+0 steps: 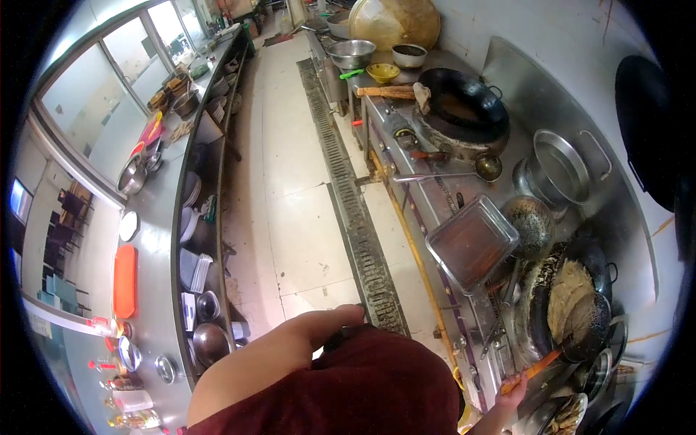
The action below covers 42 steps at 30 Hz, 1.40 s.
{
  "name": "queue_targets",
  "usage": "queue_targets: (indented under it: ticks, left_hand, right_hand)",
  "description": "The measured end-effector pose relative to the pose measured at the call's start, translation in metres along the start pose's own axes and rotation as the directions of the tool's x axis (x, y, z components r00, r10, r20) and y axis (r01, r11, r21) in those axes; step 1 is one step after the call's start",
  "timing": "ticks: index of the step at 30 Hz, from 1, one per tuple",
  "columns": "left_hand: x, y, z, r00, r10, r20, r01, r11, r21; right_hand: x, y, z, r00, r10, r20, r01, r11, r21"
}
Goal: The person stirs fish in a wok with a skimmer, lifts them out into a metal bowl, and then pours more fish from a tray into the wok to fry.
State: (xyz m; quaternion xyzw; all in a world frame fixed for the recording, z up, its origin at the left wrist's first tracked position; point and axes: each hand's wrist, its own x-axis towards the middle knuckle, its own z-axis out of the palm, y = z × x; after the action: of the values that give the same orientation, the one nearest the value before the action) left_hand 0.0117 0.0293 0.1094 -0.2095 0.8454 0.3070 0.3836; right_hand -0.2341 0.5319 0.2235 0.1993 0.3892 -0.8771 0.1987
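Observation:
My right hand (513,392) is at the lower right, closed around the orange-brown wooden handle of a skimmer (582,324). The skimmer's dark round head rests in a wok (533,319), against a mass of beige food (569,286). What the beige food is, I cannot make out. My left arm is bent across my front, with my left hand (349,316) at my waist near the dark red shirt. Its fingers are mostly hidden, and nothing shows in it.
Left of the wok lie a rectangular metal tray (473,243) and a ladle (487,168). Farther along the stove stand a metal pot (558,167) and a black wok (493,109). A floor drain (341,159) runs beside the stove; a long counter (163,232) lines the left.

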Motion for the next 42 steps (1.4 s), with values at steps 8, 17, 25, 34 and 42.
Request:
queue_targets:
  ticks: [8,17,25,34,42]
  left_hand:
    - [-0.02,0.013,-0.016,0.997,-0.069,0.034,0.071,0.995,-0.067]
    - [0.001,0.004,-0.005,0.992,-0.076,0.103,0.073,0.997,0.031]
    - [-0.027,0.022,-0.025,0.996,-0.07,0.062,0.076,0.993,-0.094]
    - [0.006,-0.001,0.004,0.999,-0.031,0.012,0.032,0.993,-0.11]
    - [-0.011,0.017,-0.016,0.987,-0.067,0.143,0.056,0.995,0.08]
  right_hand:
    - [0.003,0.001,-0.005,0.996,-0.024,-0.088,0.025,1.0,0.011]
    - [-0.007,0.0,0.013,0.993,-0.006,-0.115,0.007,1.0,0.007]
    - [-0.005,-0.001,0.002,0.996,0.006,-0.086,-0.006,1.0,0.002]
    - [-0.006,0.001,0.005,0.996,0.084,0.0,-0.084,0.993,0.089]
    - [-0.016,0.006,0.019,0.996,-0.054,-0.067,0.053,0.999,-0.013]
